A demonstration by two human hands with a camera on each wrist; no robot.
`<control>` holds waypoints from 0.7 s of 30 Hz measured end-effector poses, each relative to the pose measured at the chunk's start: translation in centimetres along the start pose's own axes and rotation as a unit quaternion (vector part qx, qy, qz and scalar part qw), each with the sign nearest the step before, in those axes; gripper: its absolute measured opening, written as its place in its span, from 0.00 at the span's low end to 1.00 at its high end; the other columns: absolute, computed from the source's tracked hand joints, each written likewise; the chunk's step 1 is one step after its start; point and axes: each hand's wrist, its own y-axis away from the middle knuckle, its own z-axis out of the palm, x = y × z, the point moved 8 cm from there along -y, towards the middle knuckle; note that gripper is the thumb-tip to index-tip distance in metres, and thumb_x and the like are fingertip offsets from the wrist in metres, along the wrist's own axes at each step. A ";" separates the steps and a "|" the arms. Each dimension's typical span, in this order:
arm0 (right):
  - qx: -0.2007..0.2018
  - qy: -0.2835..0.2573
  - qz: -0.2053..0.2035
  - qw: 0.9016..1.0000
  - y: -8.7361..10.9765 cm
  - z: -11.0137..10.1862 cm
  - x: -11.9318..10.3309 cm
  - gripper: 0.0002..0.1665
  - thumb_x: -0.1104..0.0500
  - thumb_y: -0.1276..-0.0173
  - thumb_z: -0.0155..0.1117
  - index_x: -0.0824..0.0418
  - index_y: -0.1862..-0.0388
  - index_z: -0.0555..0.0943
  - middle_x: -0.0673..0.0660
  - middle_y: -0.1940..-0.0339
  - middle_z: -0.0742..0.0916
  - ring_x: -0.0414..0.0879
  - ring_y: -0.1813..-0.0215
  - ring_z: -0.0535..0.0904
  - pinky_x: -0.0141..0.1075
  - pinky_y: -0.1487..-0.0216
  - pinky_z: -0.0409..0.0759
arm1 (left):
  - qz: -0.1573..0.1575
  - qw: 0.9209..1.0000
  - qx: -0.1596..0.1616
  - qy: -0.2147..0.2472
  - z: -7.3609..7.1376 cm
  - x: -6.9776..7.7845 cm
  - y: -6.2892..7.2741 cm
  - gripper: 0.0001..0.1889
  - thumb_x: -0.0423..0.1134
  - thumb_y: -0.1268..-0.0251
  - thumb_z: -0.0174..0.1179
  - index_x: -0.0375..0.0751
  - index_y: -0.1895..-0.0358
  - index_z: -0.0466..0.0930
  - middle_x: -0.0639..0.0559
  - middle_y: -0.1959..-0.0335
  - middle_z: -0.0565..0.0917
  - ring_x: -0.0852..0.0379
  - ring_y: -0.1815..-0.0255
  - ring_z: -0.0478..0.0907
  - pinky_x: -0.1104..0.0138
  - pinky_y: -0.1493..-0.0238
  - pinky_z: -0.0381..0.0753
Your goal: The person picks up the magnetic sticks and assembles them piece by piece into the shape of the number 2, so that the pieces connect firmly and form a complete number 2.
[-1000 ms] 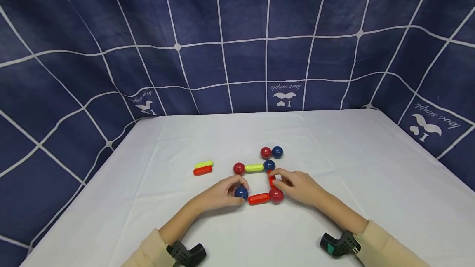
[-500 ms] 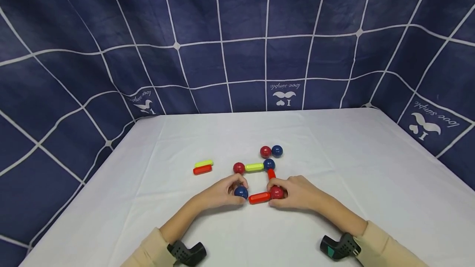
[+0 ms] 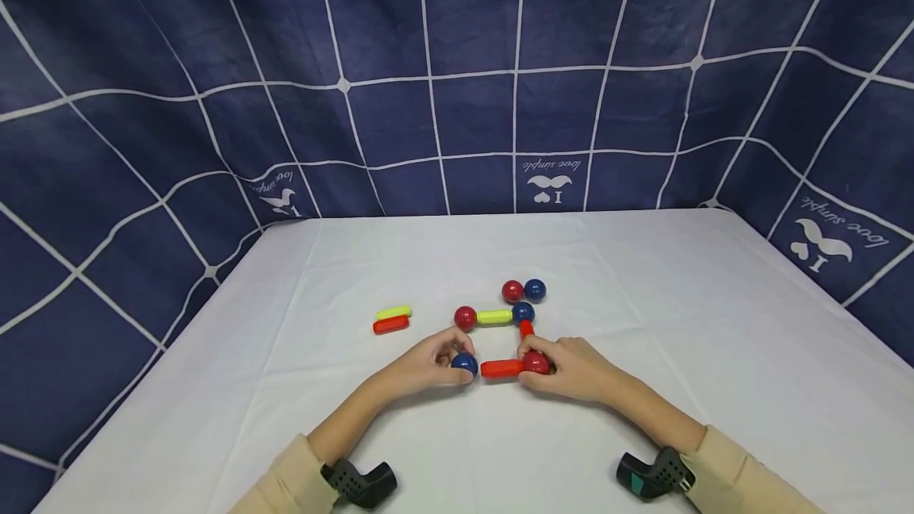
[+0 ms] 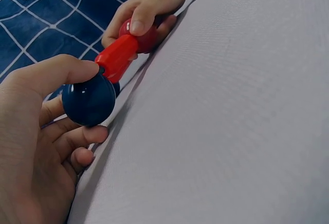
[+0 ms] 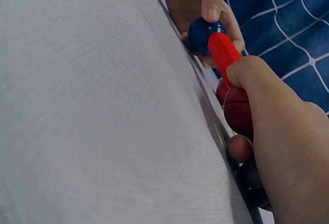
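Observation:
My left hand [image 3: 431, 365] grips a blue ball [image 3: 464, 365], thumb and fingers around it. With my right hand [image 3: 575, 369] I hold a red ball [image 3: 536, 362] from the right. From that red ball a red rod [image 3: 502, 369] points at the blue ball; the head view shows a narrow gap between them. Another red rod [image 3: 526, 329], partly hidden by my right fingers, runs from the held red ball to a farther blue ball [image 3: 524, 312]. A yellow-green rod [image 3: 494, 317] joins that one to another red ball [image 3: 466, 318].
Behind the linked pieces, a loose red ball [image 3: 512, 291] and blue ball [image 3: 535, 289] sit side by side. Left of them lie a yellow-green rod [image 3: 393, 312] and a red rod [image 3: 390, 325]. A navy checked curtain [image 3: 471, 117] stands behind the white-covered table [image 3: 300, 363].
My right hand has shifted from the side red rod to the near red ball and grips it. The linked pieces have moved slightly away and right. My left hand keeps its blue ball.

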 end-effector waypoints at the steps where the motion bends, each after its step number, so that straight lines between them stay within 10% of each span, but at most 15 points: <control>1: 0.002 -0.001 0.002 1.000 0.0 0.0 0.0 0.13 0.40 0.44 0.61 0.41 0.64 0.71 0.38 0.81 0.75 0.33 0.77 0.69 0.27 0.75 0.66 | 0.000 1.000 -0.001 0.002 0.0 0.0 0.0 0.15 0.39 0.46 0.62 0.41 0.56 0.70 0.54 0.72 0.71 0.60 0.71 0.66 0.75 0.73 0.64; 21: 0.004 -0.032 0.004 0.999 -0.3 -0.3 0.3 0.15 0.39 0.42 0.59 0.40 0.58 0.74 0.41 0.77 0.76 0.34 0.75 0.69 0.27 0.74 0.66 | 0.002 0.999 -0.004 -0.038 0.4 -0.1 0.0 0.13 0.41 0.44 0.61 0.45 0.57 0.72 0.53 0.71 0.70 0.59 0.71 0.65 0.74 0.73 0.62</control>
